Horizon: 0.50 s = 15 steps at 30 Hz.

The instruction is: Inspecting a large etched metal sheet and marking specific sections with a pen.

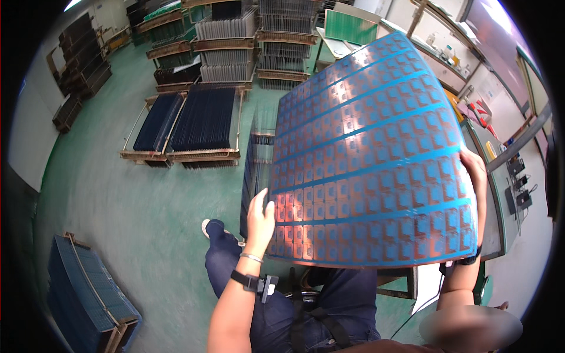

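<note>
A large printed circuit board panel (365, 159), copper-coloured with rows of small blue shapes and blue bands, is tilted up in front of me above my lap. My left hand (261, 220) grips its left edge near the lower corner, and some of those fingers are hidden. On the opposite side, my right hand (474, 170) is closed round the right edge, with its fingertips out of sight behind the panel. Just left of the panel stands a rack (250, 188) of thin upright sheets, partly covered by the panel.
Dark panels stand in a floor rack (203, 120) ahead on the left. Behind it are stacked racks (226, 50) of boards. Another stack of blue panels (88, 294) is at lower left. A workbench (494, 194) with red-handled tools (484, 117) runs along the right.
</note>
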Tool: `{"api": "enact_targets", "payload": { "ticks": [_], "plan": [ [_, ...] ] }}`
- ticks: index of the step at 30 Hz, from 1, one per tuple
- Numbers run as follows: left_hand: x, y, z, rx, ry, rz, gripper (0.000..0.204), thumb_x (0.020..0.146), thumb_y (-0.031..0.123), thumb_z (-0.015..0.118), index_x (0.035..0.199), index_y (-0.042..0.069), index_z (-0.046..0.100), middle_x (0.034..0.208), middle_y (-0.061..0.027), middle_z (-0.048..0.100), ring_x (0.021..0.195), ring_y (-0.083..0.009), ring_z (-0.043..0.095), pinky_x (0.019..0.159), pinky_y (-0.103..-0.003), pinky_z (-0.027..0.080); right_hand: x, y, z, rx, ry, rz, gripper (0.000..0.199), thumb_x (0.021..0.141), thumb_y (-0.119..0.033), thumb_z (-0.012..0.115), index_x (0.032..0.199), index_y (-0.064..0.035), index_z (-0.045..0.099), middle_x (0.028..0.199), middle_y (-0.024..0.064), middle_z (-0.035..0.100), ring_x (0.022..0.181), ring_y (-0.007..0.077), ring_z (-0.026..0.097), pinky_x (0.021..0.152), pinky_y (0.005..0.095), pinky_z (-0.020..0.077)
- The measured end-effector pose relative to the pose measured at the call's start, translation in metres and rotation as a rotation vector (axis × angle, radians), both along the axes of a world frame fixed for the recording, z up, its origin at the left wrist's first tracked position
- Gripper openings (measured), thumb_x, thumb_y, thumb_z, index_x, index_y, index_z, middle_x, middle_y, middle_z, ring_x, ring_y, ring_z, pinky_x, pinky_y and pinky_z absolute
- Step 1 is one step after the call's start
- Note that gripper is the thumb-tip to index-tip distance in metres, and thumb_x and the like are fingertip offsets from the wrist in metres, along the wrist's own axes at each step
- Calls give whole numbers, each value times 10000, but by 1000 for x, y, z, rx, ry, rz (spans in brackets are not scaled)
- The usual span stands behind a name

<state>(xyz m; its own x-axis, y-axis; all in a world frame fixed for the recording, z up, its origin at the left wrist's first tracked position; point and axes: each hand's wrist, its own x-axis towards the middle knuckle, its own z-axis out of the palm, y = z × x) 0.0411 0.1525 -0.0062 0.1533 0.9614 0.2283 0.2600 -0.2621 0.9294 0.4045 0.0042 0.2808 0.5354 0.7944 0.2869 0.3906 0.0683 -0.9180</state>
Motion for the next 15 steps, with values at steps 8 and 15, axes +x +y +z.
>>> {"api": "enact_targets", "payload": {
  "ticks": [8,15],
  "plan": [
    [-13,-41,82,-646,-585,63,249,937,275,536,810,67,588,649,-13,551,547,-109,531,496,-245,434,66,-115,-52,-43,121,18,367,904,-293,542,1020,49,607,909,37,630,798,92,574,694,223,446],
    [-57,-63,130,-389,-571,221,279,964,265,486,765,79,543,600,-3,538,494,-74,498,450,-207,402,32,-113,-101,-322,449,210,325,949,-287,490,1083,-3,573,942,-13,581,801,69,510,709,238,436]
  ]
}}
